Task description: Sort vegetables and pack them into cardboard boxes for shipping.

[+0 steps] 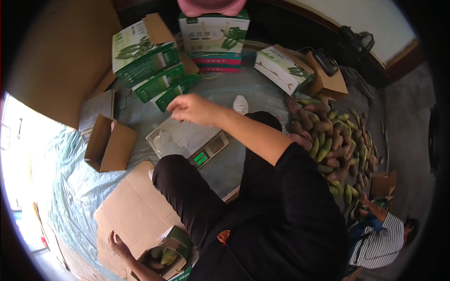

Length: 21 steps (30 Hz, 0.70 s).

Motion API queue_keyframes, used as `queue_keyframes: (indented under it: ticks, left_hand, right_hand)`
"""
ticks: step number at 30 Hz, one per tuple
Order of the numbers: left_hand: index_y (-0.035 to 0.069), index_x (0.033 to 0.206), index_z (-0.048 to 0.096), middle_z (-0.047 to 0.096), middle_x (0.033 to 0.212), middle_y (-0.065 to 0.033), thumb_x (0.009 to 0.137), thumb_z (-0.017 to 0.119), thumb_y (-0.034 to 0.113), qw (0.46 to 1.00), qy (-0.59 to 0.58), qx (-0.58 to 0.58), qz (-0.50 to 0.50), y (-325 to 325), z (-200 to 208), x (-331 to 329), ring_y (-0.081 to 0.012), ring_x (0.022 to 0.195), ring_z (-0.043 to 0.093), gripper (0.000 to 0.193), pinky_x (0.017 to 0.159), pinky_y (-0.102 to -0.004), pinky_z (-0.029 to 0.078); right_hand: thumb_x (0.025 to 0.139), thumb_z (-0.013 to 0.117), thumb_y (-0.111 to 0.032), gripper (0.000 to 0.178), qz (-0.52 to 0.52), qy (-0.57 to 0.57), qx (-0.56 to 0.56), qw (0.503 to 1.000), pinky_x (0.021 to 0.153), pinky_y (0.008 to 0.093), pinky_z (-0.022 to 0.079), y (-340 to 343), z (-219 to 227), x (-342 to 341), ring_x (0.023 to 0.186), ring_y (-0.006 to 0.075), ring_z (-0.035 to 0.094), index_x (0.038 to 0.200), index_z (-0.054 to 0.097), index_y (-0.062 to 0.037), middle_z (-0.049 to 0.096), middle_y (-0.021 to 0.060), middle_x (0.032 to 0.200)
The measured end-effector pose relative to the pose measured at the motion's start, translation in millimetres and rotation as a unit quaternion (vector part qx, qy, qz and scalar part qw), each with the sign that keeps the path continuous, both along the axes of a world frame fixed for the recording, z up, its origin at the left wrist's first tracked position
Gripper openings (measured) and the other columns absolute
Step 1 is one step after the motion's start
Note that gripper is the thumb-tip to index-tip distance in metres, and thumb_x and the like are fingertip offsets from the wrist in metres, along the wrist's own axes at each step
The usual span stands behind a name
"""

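Observation:
My right hand (190, 110) reaches over the flat plate of a digital scale (183, 139), fingers loosely bent and apart, with nothing visible in them. What looks like a clear film lies on the plate, and the scale's display glows green. At the lower left, my left hand (119, 244) hovers over a flattened cardboard sheet (136, 201), its fingers spread and holding nothing. Beside my left forearm stands an opened green carton (180, 241) with several long green fruits or vegetables (168, 256) inside.
Green-and-white cartons (147, 54) are stacked ahead, near a pink basin (211, 5). An open brown box (112, 145) stands at left. A big pile of long green and reddish-brown produce (335, 136) lies at right. Another person in a striped shirt (379, 241) works beyond it.

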<state>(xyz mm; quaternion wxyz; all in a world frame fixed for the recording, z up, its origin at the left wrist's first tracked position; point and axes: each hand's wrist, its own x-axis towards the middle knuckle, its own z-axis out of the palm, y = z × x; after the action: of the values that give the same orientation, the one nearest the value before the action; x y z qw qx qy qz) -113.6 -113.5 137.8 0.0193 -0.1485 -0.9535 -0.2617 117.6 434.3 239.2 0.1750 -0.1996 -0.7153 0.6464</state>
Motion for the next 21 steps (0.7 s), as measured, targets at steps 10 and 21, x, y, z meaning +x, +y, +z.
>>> queue_keyframes:
  ticks: [10,21]
  left_hand:
    - [-0.003,0.098,0.061,0.059,0.1,-0.0164,0.077,0.057,-0.003,0.937,-0.107,0.007,-0.332,168.6,-65.4,19.7,-0.03,0.096,0.056,0.021,0.087,-0.0375,0.044]
    - [-0.004,0.098,0.059,0.061,0.09,-0.0148,0.087,0.052,0.014,0.942,-0.226,-0.111,-0.222,156.9,-101.2,26.3,-0.0259,0.088,0.057,0.022,0.082,-0.0378,0.044]
  right_hand:
    - [0.077,0.061,-0.012,0.027,-0.39,-0.12,-0.038,0.912,0.057,0.0271,0.045,128.1,-77.8,220.5,0.067,0.013,0.057,0.101,0.061,0.0,0.062,0.0069,0.079]
    - [0.076,0.063,-0.01,0.023,-0.602,-0.236,-0.196,0.737,0.053,0.0317,0.044,163.8,-223.2,381.7,0.067,0.016,0.057,0.099,0.062,-0.0085,0.061,0.0031,0.081]
